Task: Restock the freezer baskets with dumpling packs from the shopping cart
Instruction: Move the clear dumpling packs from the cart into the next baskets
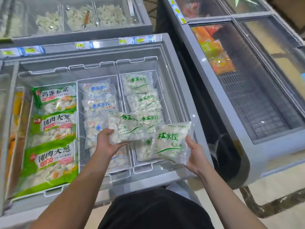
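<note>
My left hand (pixel 105 142) grips a clear dumpling pack with green print (pixel 127 128), held over the gap between the middle basket (pixel 97 70) and the right basket (pixel 137 63). A second green-print pack (pixel 170 142) is held from below by my right hand (pixel 196 154), above the right basket's front corner. The right basket holds several packs with the same green print (pixel 140 83). Blue-print packs (pixel 97 91) fill the middle basket. The shopping cart is out of view.
The left basket (pixel 41 75) carries large green-bordered bags (pixel 52 152). The open freezer's grey front rim (pixel 148 180) is just before my body. A second freezer with glass lids (pixel 257 103) stands to the right, and bulk dumpling bins (pixel 79 17) lie beyond.
</note>
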